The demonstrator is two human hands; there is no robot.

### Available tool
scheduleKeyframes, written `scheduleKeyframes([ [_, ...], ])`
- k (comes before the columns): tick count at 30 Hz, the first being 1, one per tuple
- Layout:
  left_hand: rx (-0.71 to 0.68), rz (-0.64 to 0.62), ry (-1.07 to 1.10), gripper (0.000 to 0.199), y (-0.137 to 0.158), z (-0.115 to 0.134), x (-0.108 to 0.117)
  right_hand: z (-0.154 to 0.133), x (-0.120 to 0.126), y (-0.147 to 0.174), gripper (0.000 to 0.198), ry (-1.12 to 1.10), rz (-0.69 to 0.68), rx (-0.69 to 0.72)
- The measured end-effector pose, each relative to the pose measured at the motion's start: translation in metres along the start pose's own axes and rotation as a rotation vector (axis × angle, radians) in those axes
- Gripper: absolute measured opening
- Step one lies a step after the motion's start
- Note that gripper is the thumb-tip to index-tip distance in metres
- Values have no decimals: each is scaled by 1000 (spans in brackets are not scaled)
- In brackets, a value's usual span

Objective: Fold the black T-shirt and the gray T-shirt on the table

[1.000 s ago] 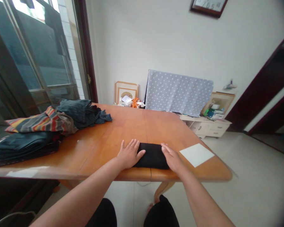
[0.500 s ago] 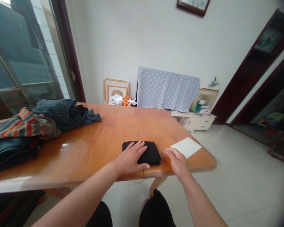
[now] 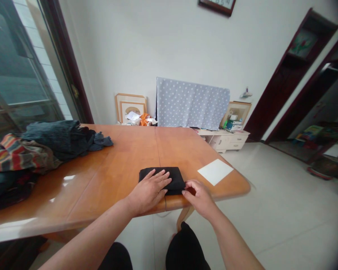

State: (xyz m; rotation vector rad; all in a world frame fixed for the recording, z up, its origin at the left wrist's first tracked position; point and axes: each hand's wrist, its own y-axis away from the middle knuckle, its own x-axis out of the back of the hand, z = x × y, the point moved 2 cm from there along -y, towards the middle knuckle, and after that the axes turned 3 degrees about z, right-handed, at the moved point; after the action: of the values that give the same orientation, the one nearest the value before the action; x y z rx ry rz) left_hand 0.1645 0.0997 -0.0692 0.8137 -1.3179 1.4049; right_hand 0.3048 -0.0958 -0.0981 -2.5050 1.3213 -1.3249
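Orange-brown wood makes up the broad surface [image 3: 132, 150], the largest thing at hand. Taking the folded black cloth as the clock's centre, a spotted grey-blue cover [image 3: 193, 103] hangs beyond the surface toward one o'clock, and a heap of clothes [image 3: 55, 138] lies well apart toward ten. The folded black cloth [image 3: 175, 180] itself lies flat near the surface's front edge, in much the same spot as half a second ago. A white sheet [image 3: 215, 171] lies near it, at about three o'clock.

What has changed is the right hand [image 3: 198, 197]: half a second ago it was just clear of the cloth, and now it touches the corner at four o'clock. The left hand [image 3: 148, 191] reaches in from seven and rests on top, its fingers [image 3: 160, 176] slightly spread. The right thumb and forefinger curl toward each other at the corner; whether fabric is pinched between them, I cannot tell. My judgement: the cloth is now steadied from above while its edge is handled.
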Motion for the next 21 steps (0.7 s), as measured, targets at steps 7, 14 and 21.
scheduleKeyframes([
  [7, 45, 5, 19, 56, 6, 4, 1, 11, -1, 1, 22, -202, 25, -83],
  [14, 256, 207, 35, 58, -7, -22, 5, 5, 13, -11, 45, -272, 231, -253],
  [21, 216, 77, -84, 68, -6, -18, -22, -55, 8, -45, 55, -138, 207, -27],
])
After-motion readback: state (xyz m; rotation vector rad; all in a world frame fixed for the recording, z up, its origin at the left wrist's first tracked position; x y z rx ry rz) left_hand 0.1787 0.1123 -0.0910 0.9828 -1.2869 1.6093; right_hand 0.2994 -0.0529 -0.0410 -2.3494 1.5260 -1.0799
